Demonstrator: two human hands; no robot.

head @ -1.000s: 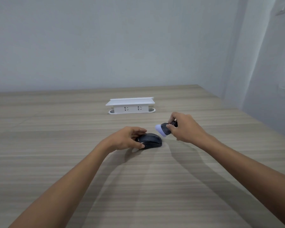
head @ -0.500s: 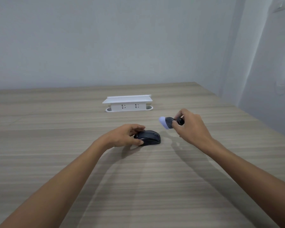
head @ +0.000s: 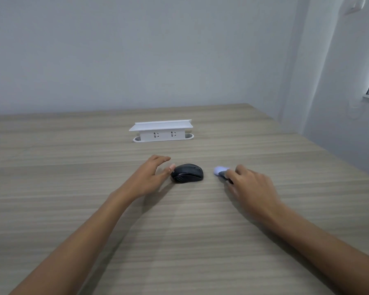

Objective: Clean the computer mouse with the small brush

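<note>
A black computer mouse (head: 187, 173) lies on the wooden table (head: 179, 220) in the middle of the view. My left hand (head: 151, 176) is just left of it, fingers spread, with only the thumb tip near the mouse's left end. The small brush (head: 221, 171), dark handle with a pale lilac head, is low at the table surface right of the mouse, a short gap between them. My right hand (head: 250, 184) covers most of its handle, fingers still curled on it.
A white power strip (head: 162, 131) with a flat lid stands behind the mouse toward the wall. The table's right edge (head: 320, 143) runs diagonally near a white wall and window corner.
My left hand has let go of the mouse and opened. My right hand has lowered the brush from above the mouse down to the table on the right.
</note>
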